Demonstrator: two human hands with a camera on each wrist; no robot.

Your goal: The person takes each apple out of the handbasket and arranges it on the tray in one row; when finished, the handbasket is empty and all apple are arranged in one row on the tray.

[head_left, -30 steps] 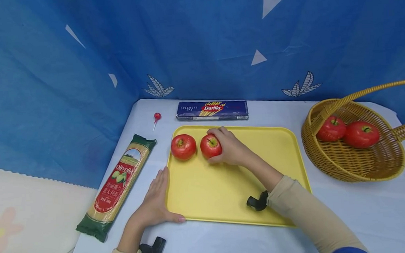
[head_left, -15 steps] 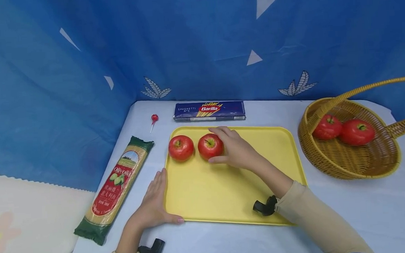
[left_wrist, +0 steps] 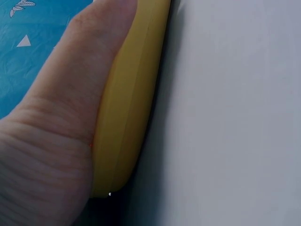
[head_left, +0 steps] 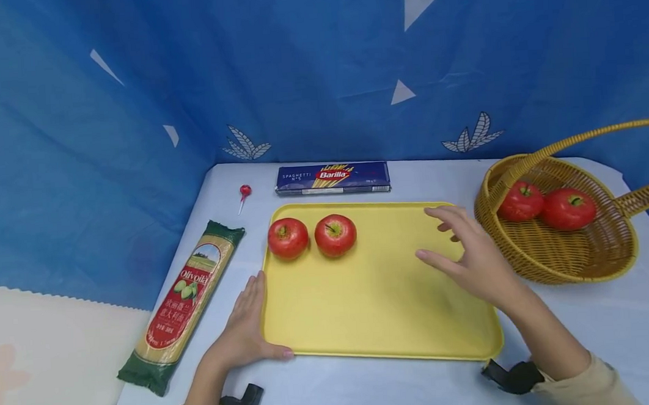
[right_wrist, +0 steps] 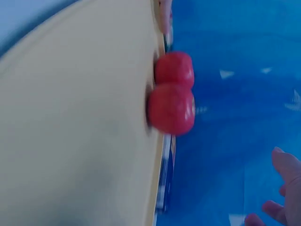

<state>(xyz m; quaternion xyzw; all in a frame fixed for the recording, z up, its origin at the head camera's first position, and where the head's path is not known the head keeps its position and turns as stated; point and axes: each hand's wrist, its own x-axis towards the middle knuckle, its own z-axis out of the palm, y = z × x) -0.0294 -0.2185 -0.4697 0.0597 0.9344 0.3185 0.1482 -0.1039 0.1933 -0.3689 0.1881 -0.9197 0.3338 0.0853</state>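
Two red apples sit side by side at the back left of the yellow tray point(head_left: 378, 285): the left apple point(head_left: 288, 238) and the right apple point(head_left: 335, 235). My left hand point(head_left: 245, 326) lies against the tray's front left corner, fingers straight along its side and thumb at the front edge; the left wrist view shows the thumb point(left_wrist: 89, 61) on the yellow rim point(left_wrist: 127, 108). Above the tray's right part hovers my right hand point(head_left: 473, 259), fingers spread, holding nothing. Both apples point(right_wrist: 171, 108) also appear in the right wrist view, away from that hand point(right_wrist: 287, 193).
A wicker basket point(head_left: 559, 266) with two red apples point(head_left: 568, 208) stands at the right, its tall handle raised. Behind the tray lies a blue spaghetti box point(head_left: 332, 179). A lollipop point(head_left: 245, 190) and a green-ended pasta packet point(head_left: 181, 308) lie to the left.
My right hand has let go of the right apple and moved right, toward the basket. That apple stays on the tray. My left hand keeps its place at the tray corner.
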